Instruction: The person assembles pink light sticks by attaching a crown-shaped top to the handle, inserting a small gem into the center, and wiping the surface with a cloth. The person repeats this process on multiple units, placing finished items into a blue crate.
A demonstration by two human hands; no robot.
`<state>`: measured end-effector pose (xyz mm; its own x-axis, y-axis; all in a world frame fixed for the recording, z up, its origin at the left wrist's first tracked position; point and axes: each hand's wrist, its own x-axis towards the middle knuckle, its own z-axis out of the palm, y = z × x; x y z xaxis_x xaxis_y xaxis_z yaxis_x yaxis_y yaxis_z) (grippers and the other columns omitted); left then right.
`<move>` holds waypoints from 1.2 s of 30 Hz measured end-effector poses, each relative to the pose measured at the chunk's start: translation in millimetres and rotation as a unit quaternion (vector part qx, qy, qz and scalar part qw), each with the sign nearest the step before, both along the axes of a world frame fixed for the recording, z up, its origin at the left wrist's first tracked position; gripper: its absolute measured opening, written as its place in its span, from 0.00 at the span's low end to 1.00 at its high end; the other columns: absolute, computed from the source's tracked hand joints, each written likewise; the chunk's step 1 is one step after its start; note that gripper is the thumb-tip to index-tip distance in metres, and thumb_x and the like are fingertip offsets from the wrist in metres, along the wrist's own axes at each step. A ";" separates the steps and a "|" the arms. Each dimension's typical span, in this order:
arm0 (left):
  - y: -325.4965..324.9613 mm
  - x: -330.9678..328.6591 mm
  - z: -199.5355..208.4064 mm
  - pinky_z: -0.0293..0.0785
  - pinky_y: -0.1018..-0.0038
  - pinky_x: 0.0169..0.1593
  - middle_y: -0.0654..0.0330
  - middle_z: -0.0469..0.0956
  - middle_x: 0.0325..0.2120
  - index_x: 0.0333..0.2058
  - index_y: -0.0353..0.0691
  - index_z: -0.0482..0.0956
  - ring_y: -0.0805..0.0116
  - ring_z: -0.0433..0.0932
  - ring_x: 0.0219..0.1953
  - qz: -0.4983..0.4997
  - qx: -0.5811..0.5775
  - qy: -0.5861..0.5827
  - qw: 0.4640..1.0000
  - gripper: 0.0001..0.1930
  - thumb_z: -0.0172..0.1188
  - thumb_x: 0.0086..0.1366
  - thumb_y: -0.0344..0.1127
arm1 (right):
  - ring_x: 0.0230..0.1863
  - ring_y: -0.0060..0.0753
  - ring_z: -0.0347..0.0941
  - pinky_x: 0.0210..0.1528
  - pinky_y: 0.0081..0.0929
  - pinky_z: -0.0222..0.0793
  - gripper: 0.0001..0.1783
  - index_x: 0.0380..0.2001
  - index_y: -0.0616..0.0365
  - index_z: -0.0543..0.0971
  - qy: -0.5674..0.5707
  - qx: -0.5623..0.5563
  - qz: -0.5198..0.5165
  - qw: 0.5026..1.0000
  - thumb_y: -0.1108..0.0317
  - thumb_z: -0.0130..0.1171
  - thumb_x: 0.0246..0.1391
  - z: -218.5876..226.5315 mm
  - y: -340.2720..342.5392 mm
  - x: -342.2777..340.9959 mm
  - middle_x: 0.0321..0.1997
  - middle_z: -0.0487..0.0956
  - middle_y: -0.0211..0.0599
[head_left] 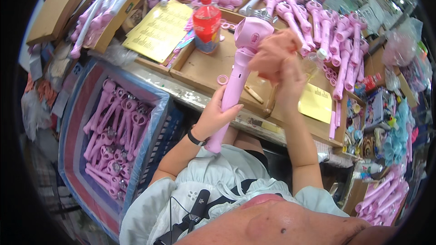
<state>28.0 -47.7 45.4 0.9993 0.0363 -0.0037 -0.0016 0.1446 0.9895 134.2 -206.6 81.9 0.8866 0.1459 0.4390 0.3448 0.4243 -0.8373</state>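
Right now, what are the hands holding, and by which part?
Left hand grips the pink wand toy around its lower handle. Right hand is at the toy's round head, fingers closed; whether it pinches a small part cannot be told.

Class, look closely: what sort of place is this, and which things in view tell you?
Probably a toy assembly workbench. Rows of identical pink plastic wands lie on the wooden tray table, a blue crate holds more, and the left hand grips one.

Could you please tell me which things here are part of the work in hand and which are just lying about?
In hand:
pink toy wand, gripped by the left hand
right hand at its head
wands in the blue basket

Lying about:
red bottle
yellow sheet
cardboard box
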 end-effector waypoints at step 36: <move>-34.4 -32.2 -57.6 0.64 0.69 0.57 0.58 0.67 0.51 0.54 0.39 0.63 0.65 0.67 0.54 0.166 -0.234 -0.001 0.958 0.18 0.37 0.70 0.40 | 0.36 0.22 0.72 0.38 0.22 0.70 0.21 0.44 0.63 0.65 0.202 -0.010 0.153 0.967 0.83 0.55 0.45 -30.6 37.2 -90.0 0.37 0.73 0.35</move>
<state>-4.3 -82.1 -12.3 0.9329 0.3473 -0.0953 -0.1265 0.5639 0.8161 44.2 -169.5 51.3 0.8989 0.4341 0.0601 -0.1520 0.4375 -0.8863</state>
